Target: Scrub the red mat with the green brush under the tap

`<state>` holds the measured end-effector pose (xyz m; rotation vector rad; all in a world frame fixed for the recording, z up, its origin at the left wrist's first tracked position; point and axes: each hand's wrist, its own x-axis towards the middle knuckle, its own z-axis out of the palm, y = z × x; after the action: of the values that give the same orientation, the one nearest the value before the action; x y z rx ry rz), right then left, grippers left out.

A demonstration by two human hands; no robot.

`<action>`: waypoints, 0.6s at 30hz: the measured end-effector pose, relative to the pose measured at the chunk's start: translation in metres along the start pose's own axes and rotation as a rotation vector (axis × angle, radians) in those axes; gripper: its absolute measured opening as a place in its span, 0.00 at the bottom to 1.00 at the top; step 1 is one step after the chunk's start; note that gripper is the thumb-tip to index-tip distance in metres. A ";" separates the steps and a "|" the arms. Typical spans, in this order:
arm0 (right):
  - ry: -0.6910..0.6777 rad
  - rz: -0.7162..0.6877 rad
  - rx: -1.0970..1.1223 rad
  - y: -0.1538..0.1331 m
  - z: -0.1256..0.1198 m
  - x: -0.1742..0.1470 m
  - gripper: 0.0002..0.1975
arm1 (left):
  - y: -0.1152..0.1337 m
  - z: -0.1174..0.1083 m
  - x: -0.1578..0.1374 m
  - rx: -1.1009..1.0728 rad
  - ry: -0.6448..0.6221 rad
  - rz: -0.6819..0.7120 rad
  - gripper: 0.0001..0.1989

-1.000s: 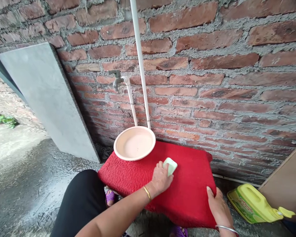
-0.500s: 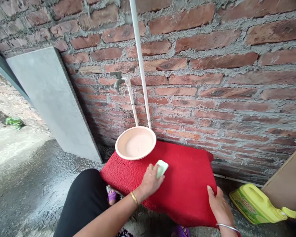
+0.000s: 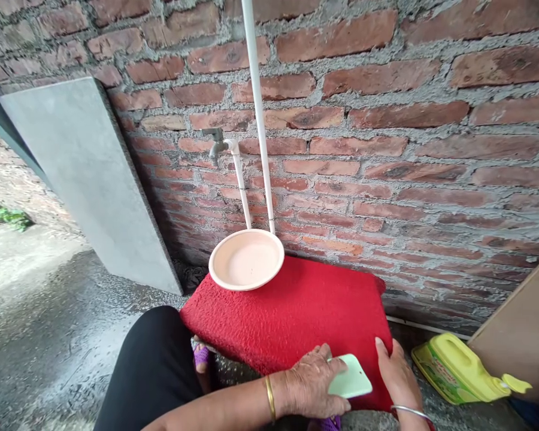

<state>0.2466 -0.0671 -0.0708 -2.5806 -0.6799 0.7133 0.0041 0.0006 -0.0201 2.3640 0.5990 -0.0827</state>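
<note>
My left hand (image 3: 317,381), wearing a gold bangle, is closed on a pale green flat block (image 3: 351,378) with rounded corners and a small hole, like the back of a scrub brush. Its underside, pressed to the near right part of a wet-looking red cloth (image 3: 291,305), is hidden. The cloth is spread over a low surface that I cannot see. At its right edge, my right hand (image 3: 399,374) grips the cloth, thumb on top and fingers partly hidden over the side. A pale pink basin (image 3: 247,284) sits at the cloth's far left corner.
A grey tap (image 3: 216,145) on a white pipe (image 3: 240,185) stands behind the basin, against the brick wall (image 3: 363,143). On the left leans a grey slab (image 3: 85,185). A yellow jug (image 3: 460,368) lies at right beside a brown board (image 3: 516,329). The floor (image 3: 72,335) looks wet.
My left hand has drawn the pale green block toward me and to the right across the cloth. My right hand keeps its hold on the edge. The basin has stayed put.
</note>
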 end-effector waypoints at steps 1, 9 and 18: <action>0.022 -0.006 -0.003 0.002 0.001 0.000 0.43 | -0.002 -0.007 -0.004 0.006 -0.021 0.007 0.39; 0.543 -0.585 0.068 -0.010 0.015 -0.024 0.37 | -0.060 -0.080 -0.028 0.309 0.048 -0.009 0.32; 0.107 -0.966 -0.140 -0.069 0.076 -0.094 0.22 | -0.102 -0.084 -0.030 0.157 0.084 0.175 0.33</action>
<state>0.1094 -0.0443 -0.0639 -1.9831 -1.7731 0.2002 -0.0764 0.1097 -0.0121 2.5724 0.4367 0.0502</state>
